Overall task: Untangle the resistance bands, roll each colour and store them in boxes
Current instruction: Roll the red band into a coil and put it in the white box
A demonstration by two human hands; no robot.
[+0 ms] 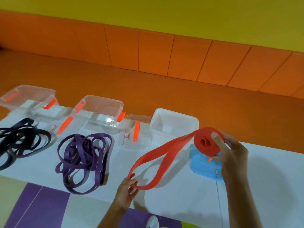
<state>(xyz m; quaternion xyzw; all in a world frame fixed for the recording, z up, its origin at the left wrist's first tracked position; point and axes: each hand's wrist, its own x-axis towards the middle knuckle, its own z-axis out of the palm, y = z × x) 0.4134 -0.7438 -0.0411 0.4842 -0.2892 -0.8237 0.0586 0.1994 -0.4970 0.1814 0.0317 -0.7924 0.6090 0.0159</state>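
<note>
A red resistance band (164,153) is partly wound into a roll (207,142), which my right hand (230,153) grips above the blue lid. The unrolled loop runs down-left to my left hand (126,193), whose fingers pinch its far end just above the white sheet. A loose purple band (85,160) lies in a tangle left of centre. The black band (21,142) lies tangled at the far left. Two clear boxes with orange latches (32,102) (98,111) and a frosted white box (174,124) stand open along the back.
A clear lid with an orange handle (134,130) lies between the boxes. A blue lid (205,165) lies under my right hand. The white sheet (271,170) covers a floor of purple and yellow mats; an orange padded wall runs behind.
</note>
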